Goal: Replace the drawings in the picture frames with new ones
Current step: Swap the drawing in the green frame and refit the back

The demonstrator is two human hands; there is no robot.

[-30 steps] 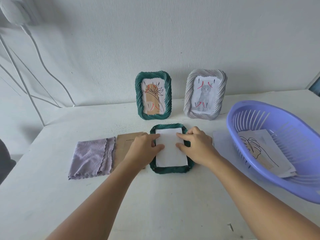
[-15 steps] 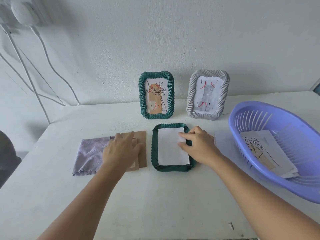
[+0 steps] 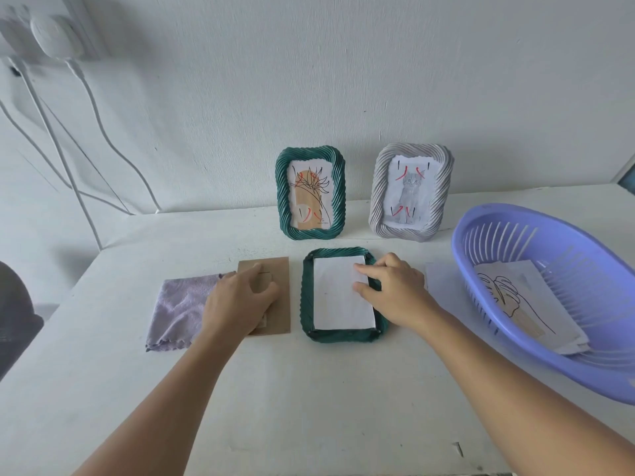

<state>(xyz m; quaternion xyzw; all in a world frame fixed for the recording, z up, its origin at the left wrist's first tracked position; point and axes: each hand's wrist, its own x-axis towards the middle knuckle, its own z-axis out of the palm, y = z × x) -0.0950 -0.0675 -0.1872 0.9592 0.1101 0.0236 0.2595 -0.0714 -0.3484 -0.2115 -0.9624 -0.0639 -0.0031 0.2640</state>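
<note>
Forearms reach in from the near edge of the white table (image 3: pixel 309 407) toward the work. On the left, the left hand (image 3: pixel 237 300) lies over the brown backing board (image 3: pixel 280 293), fingers curved down onto it as if taking hold; whether they have gripped an edge I cannot tell. That board overlaps the lilac cloth (image 3: pixel 178 307) beside it. The right hand (image 3: pixel 391 290) rests at the right side of the face-down green frame (image 3: pixel 309 304), its fingertips (image 3: pixel 359 269) pressing the white sheet (image 3: pixel 340 297) that sits in the frame's recess. To the right, the purple basket (image 3: pixel 549 359) holds more drawings (image 3: pixel 525 304), a leaf sketch on top. Farther back, against the wall, stand a green frame (image 3: pixel 311 194) with a plant drawing and a grey frame (image 3: pixel 410 192) with a cat drawing. The likely next step is laying the board over the sheet. Trouble would probably come from the sheet: if the pressing fingers lift early or drag, the paper may skew or crease beneath the board. Sliding the board might also pull the cloth along.
</note>
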